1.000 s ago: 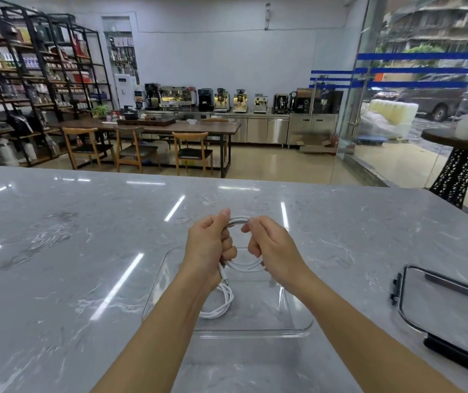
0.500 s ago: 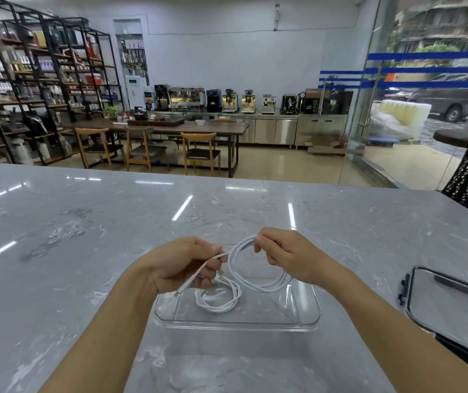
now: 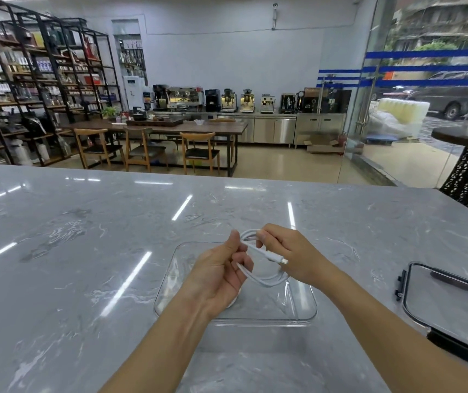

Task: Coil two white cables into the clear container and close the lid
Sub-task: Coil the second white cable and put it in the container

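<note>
Head view: my left hand and right hand both pinch the white cable loop above the clear container; lid near right. Risk: springy coil unwinding when released.

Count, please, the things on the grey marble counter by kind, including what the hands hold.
White cables: 2, one coiled between the left hand and right hand, one mostly hidden under the left hand
Clear rectangular containers: 1
Clear lids with black rim: 1
Total: 4
</note>
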Demonstrator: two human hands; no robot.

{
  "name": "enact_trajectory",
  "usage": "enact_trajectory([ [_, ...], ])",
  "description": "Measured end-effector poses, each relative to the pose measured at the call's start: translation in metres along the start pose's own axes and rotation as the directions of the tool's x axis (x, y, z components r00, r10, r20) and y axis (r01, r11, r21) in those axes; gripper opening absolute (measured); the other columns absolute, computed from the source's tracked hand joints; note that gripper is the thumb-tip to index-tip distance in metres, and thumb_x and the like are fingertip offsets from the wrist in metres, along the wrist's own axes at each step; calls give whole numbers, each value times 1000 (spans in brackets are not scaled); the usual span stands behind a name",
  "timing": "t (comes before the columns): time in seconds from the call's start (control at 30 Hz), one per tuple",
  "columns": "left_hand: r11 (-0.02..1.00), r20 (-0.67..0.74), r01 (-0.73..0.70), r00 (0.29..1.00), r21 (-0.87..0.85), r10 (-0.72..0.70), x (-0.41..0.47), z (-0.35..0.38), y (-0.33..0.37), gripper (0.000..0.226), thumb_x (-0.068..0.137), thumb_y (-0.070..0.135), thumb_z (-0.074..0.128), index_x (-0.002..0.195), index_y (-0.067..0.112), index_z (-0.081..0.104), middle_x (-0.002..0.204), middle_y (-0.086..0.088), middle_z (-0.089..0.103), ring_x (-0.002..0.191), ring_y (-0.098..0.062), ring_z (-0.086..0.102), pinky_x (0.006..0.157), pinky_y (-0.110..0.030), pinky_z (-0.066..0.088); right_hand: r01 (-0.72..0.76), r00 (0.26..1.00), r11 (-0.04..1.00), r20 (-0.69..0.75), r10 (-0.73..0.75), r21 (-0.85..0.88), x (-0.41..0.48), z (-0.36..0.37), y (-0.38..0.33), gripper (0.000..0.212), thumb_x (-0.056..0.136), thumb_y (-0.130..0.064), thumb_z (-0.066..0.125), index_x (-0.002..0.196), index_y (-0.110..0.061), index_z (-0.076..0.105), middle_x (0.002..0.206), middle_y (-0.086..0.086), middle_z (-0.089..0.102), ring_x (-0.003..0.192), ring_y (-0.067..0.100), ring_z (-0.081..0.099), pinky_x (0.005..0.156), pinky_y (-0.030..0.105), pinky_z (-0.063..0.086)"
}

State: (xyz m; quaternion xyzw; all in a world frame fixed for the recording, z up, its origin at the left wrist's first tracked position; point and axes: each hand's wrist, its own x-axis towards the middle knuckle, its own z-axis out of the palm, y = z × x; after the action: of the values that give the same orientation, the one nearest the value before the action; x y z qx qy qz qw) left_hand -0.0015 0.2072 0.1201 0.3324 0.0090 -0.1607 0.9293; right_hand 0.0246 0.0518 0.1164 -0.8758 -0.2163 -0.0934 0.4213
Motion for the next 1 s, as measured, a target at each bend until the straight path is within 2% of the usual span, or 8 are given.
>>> enact_trajectory([
  [0.23,809,40,-304,943,503,330,4,-6,2,44,69,-17,67,64,12,35,52,-4,51,44,-17,55,52,-27,55,9,1000,1000,-22,-9,21,-6,-7,-5,26,97,-25,41,77,-18,56,54,-8,42,48,3,41,51,12,35],
  [0.33,340,137,-360,835,869,533,1,-9,2,41,74,-2,71,62,15,36,58,-8,54,49,-17,61,51,-27,50,57,998,998,18,-56,-38,-9,-5,-8,30,97,-25,40,84,-3,55,55,-8,40,50,8,35,54,23,34],
  [0.47,-270,400,-296,636,916,660,-1,-12,-8,37,84,1,61,69,19,32,57,-8,51,48,-27,58,47,-38,45,132,991,988,20,-131,-83,-9,1,-9,31,97,-26,40,82,-1,51,57,3,43,53,16,37,54,31,35],
  [0.53,-351,446,-276,550,895,706,0,-16,-12,36,84,-3,58,77,20,30,60,-7,47,46,-32,51,43,-40,43,220,974,943,2,-226,-249,-9,6,-10,35,96,-35,38,84,-5,53,57,6,48,49,21,42,51,35,38],
  [0.63,2,159,-237,657,971,737,-3,-18,-9,23,92,17,50,93,24,28,66,-1,53,54,-28,56,51,-38,43,354,891,825,-111,-441,-440,-11,10,-15,44,92,-44,35,86,-9,61,54,4,56,43,21,47,42,32,45],
  [0.77,184,58,-258,711,948,701,-1,-24,-2,21,91,29,53,91,15,38,66,-4,57,56,-22,57,49,-35,48,539,710,573,-33,-704,-617,-5,17,-7,17,94,-27,44,90,-15,54,61,1,62,53,20,51,61,28,40],
  [0.9,741,-137,-234,906,629,401,-7,-22,10,16,84,-8,55,95,3,51,81,-14,67,72,-26,66,69,-37,56,547,646,506,-48,-762,-667,-7,22,11,20,83,-4,59,95,-18,51,69,1,66,64,21,54,68,27,42],
  [1.0,930,-167,-6,983,367,72,-15,-25,26,16,84,3,51,94,-3,61,82,-15,70,75,-26,67,72,-40,58,560,628,482,-34,-777,-673,-12,20,20,25,81,2,60,95,-17,52,70,2,65,64,21,54,68,28,45],
])
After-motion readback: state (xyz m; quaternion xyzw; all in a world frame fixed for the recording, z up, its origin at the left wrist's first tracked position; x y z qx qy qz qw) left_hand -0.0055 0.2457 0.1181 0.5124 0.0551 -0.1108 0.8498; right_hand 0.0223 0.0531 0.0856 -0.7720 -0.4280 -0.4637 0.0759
